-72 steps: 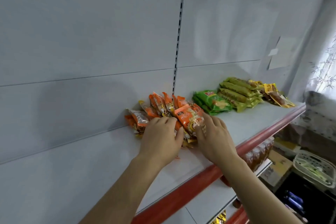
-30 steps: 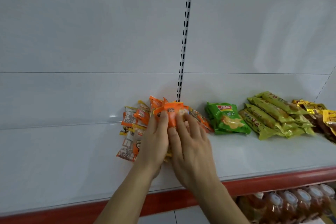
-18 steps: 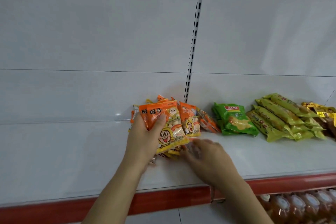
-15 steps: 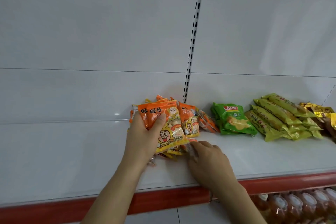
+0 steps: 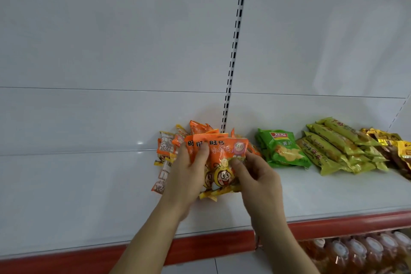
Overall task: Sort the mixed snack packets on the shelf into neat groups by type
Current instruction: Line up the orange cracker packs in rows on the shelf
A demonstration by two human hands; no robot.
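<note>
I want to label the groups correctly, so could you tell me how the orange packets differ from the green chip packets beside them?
The orange packets are orange with a cartoon face; the green chip packets are green with pictured chips. The orange ones form a loose, fanned bunch gripped by the left hand and right hand; the green ones lie untouched in a flat stack. Both sit on the same shelf, against the back panel.

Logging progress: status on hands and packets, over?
Left hand and right hand both gripping orange packets. Green packets grouped alongside. Nothing blocking.
</note>
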